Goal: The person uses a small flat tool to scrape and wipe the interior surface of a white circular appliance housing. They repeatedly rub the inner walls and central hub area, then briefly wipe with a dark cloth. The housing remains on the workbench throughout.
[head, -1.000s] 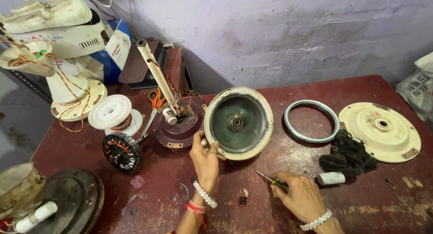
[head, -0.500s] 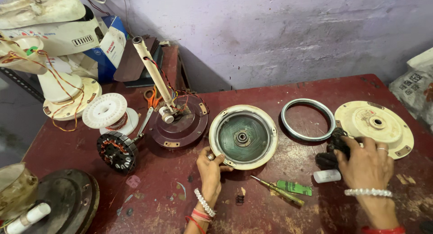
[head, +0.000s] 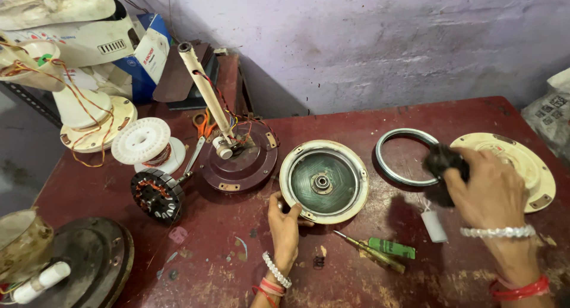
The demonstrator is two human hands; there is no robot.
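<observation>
A round cream fan motor housing [head: 324, 181] with a dark green inside and a centre bearing lies flat on the dark red table [head: 380, 272]. My left hand [head: 284, 228] rests on its near-left rim, fingers on the edge. My right hand [head: 488, 188] is raised at the right and grips a black cloth [head: 444, 160] above a metal ring [head: 407, 157]. A green-handled screwdriver [head: 375, 251] lies loose on the table between my hands. A small white cylinder [head: 434, 226] lies below my right hand.
A cream motor cover [head: 534, 165] lies far right. A brown motor base with a cream rod [head: 237, 159], a wound stator [head: 156, 194], a white spool [head: 142, 141] and orange scissors [head: 203, 124] lie to the left. Fan parts fill the left edge; a wall stands behind.
The housing has been laid flat from tilted. My right hand let go of the screwdriver, moved right, and lifted the black cloth off the table.
</observation>
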